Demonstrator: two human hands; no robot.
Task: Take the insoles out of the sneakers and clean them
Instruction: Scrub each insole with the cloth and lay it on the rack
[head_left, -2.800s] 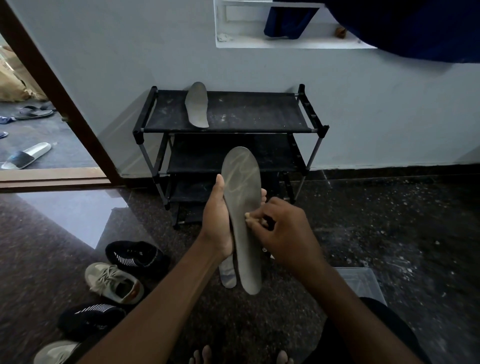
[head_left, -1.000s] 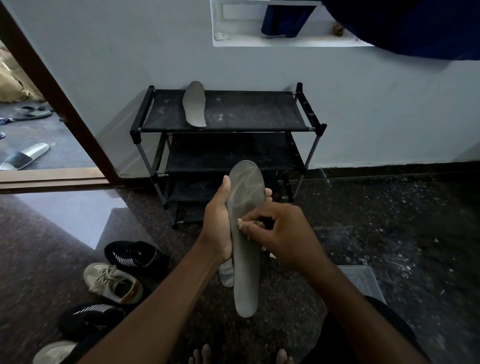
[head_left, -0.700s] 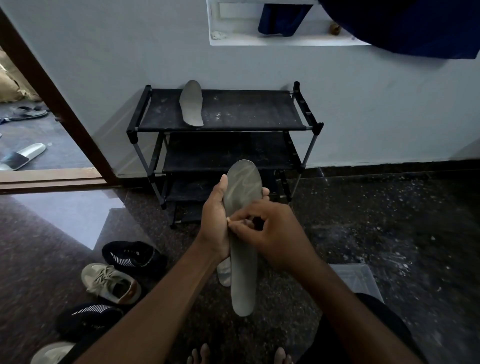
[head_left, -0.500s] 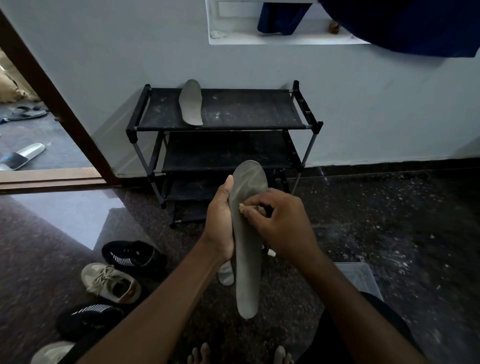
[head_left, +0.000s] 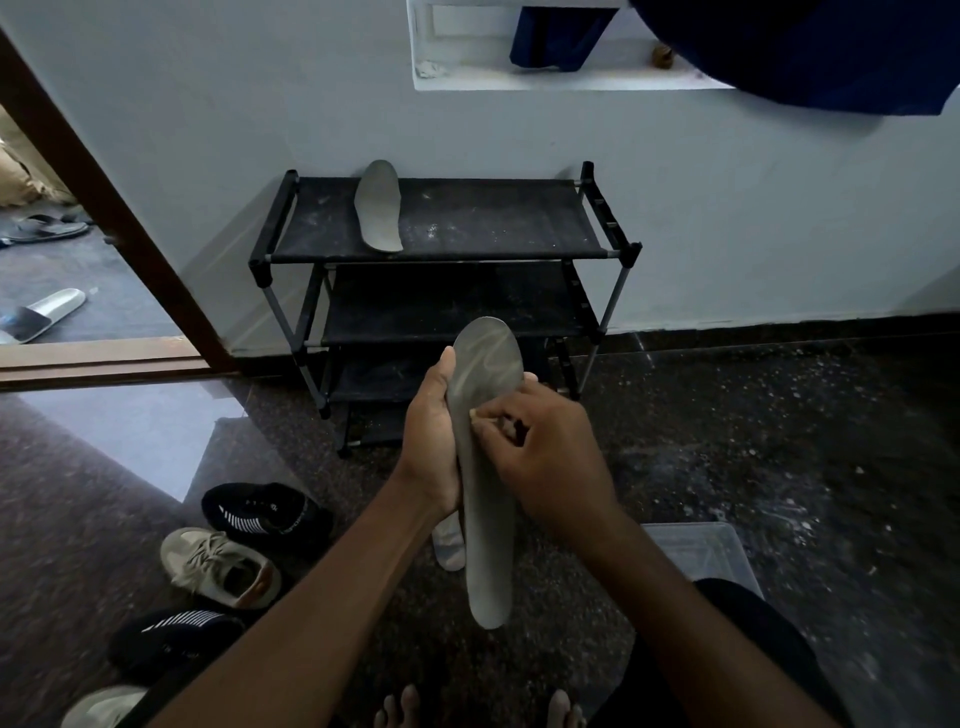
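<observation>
My left hand (head_left: 428, 447) grips a long grey insole (head_left: 485, 519) from its left edge, holding it upright in front of me. My right hand (head_left: 545, 457) is curled against the insole's middle and pinches a small pale thing, mostly hidden by the fingers, against its surface. A second grey insole (head_left: 379, 208) lies on the top shelf of the black shoe rack (head_left: 467, 218). Another pale insole (head_left: 449, 545) lies on the floor behind the held one. Two black sneakers (head_left: 265, 514) (head_left: 171, 639) and two beige sneakers (head_left: 218, 566) (head_left: 104, 706) stand on the floor at the lower left.
A clear plastic tub (head_left: 701, 551) sits on the floor by my right knee. The doorway at left has a wooden frame (head_left: 104, 358) with sandals (head_left: 41, 312) beyond it. Dark blue cloth (head_left: 805, 52) hangs at the top right. My bare toes (head_left: 400, 706) show at the bottom.
My right hand has rubbed back and forth across the insole's middle. The insole has sunk a little lower in my left hand since the oldest frame.
</observation>
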